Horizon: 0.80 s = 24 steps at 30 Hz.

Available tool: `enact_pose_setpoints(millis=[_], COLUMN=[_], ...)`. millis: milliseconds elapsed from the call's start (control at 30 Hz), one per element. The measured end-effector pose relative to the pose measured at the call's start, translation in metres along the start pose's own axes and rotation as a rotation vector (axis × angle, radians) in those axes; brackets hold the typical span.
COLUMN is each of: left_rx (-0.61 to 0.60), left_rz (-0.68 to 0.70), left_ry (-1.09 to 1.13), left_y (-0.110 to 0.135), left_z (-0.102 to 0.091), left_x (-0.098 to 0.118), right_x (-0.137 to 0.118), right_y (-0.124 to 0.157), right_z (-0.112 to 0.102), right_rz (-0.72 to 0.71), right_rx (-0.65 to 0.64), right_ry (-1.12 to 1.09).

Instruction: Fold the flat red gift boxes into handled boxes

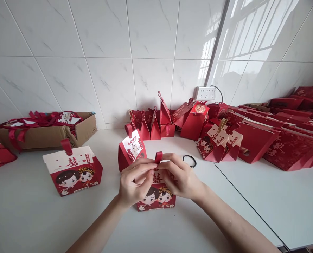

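Note:
In the middle of the table stands a red and cream gift box printed with two cartoon faces. A dark red ribbon loop rises from its top. My left hand is closed from the left, its fingertips pinched at the base of the loop. From the right, my right hand meets it there, fingers curled against the same ribbon. Both hands cover much of the box's upper part. Just behind is a red box with a white printed tag, and a matching cartoon-face box stands to the left.
At the left, a cardboard box holds red ribbons and tags. Several red gift boxes line the wall, below a white power strip. Rows of red boxes fill the right side. A black band lies near my right hand.

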<state>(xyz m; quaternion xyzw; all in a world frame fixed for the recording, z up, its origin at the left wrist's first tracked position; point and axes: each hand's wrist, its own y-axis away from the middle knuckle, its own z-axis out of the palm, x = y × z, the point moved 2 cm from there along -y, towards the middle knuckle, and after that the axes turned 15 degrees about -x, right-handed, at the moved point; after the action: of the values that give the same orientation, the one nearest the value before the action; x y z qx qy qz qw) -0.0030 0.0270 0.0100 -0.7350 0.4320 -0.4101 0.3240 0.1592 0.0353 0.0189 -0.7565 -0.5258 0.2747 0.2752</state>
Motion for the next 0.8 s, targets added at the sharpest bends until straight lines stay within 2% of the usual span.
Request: enact_pose_setpoints(millis=[200,467,800], left_rx=[0.078,0.103,0.091], left_rz=[0.027,0.009,0.031], left_ry=[-0.062,-0.196,-0.141], left_y=[0.0022,0.0032,0.0036], left_z=[0.002,0.0023,0.0007], left_x=[0.0019,0.0027,0.0044], right_x=[-0.0025,-0.0008,-0.0004], right_y=[-0.0019,-0.0018,-0.0002], right_z=[-0.0001,-0.0005,-0.001], right_rz=[0.004,0.004,-0.007], right_rx=[-0.008,-0.022,-0.006], right_ry=[-0.016,-0.01,-0.01])
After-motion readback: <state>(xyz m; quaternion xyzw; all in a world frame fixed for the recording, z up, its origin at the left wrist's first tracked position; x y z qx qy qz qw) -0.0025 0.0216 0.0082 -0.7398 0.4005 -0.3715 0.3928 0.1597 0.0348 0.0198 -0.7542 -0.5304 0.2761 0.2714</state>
